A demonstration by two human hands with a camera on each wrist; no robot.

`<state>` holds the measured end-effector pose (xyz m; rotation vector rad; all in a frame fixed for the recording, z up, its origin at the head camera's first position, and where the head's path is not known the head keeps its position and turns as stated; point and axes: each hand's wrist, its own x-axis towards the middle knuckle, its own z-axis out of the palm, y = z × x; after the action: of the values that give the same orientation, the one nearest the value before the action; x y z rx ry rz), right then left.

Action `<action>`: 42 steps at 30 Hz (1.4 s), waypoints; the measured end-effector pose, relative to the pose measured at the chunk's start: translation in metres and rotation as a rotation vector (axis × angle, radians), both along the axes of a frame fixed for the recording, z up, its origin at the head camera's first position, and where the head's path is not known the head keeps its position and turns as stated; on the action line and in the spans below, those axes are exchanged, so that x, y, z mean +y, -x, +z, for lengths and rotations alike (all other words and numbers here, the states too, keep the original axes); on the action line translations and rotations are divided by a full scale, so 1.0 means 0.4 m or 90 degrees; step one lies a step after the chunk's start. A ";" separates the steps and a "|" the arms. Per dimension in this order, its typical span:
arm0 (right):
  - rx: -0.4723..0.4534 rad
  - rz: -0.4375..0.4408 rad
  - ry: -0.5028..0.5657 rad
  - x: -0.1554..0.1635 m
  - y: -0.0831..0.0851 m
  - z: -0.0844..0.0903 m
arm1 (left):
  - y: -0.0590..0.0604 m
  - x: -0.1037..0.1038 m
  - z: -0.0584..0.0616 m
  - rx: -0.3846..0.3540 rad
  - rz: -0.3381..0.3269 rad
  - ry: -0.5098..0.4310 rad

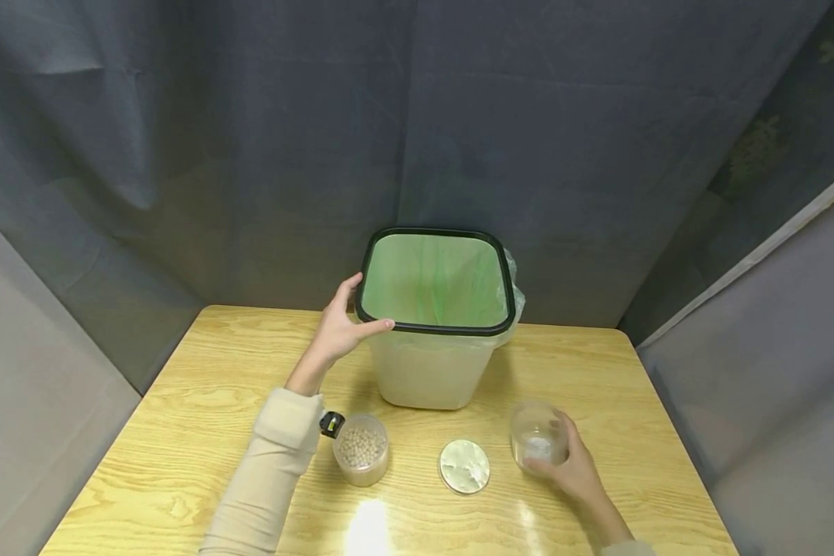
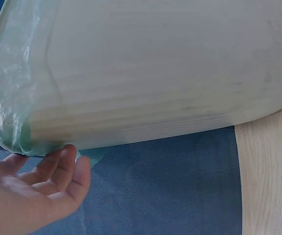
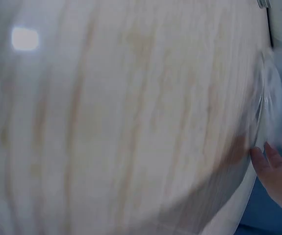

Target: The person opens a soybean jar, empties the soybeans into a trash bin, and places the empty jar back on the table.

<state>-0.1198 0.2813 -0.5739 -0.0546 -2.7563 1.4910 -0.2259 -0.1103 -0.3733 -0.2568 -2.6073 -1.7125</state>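
A white waste bin [image 1: 427, 371] with a black rim and a green liner bag stands at the back of the wooden table. My left hand [image 1: 340, 328] holds its near left rim, thumb along the front edge; the left wrist view shows the fingers [image 2: 57, 171] against the bin's wall [image 2: 170, 73]. My right hand [image 1: 573, 467] grips a clear plastic jar [image 1: 537, 440] with a little white content, standing on the table at the right. The right wrist view is blurred; only fingertips [image 3: 273, 166] by the jar's edge [image 3: 270, 112] show.
A clear jar of small beige balls [image 1: 361, 449] stands open by my left forearm. A round lid [image 1: 464, 466] lies flat between the two jars. Grey curtains close in the table [image 1: 181, 463] at the back and sides.
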 end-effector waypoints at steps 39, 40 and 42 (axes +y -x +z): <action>0.242 0.057 -0.109 0.002 -0.038 0.230 | 0.002 0.000 -0.009 0.022 -0.013 0.042; 0.248 0.059 -0.107 -0.004 -0.037 0.236 | 0.003 0.000 -0.009 0.023 -0.015 0.045; 0.260 0.063 -0.100 -0.015 -0.033 0.245 | 0.005 -0.001 -0.007 0.026 -0.018 0.049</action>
<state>-0.1067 0.2753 -0.4760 0.3503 -2.5565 1.1397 -0.2279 -0.1108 -0.3763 -0.3289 -2.6558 -1.5997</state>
